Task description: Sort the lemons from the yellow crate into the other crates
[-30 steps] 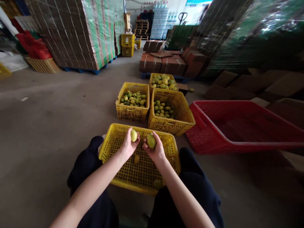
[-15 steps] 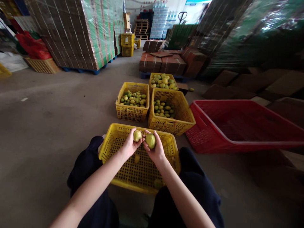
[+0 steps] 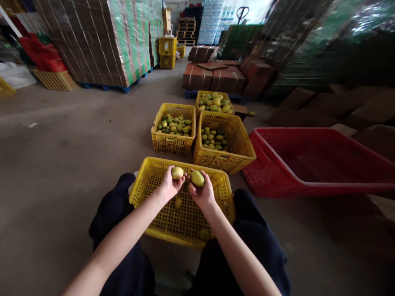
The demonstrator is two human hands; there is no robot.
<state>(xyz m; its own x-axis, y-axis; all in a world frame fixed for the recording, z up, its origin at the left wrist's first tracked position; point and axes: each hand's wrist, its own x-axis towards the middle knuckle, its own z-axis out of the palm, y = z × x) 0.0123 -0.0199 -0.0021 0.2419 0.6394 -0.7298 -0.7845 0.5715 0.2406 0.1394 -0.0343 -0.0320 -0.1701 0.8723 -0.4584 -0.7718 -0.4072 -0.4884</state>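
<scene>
Left hand grip holds yellow fruit; right hand, palm up, seemingly cradles green fruit.

The left hand holds a small yellow fruit and the right hand a greener fruit, close together above the near yellow crate.

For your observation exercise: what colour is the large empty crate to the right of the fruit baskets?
Red. The large crate shows clearly in the head view.
</scene>
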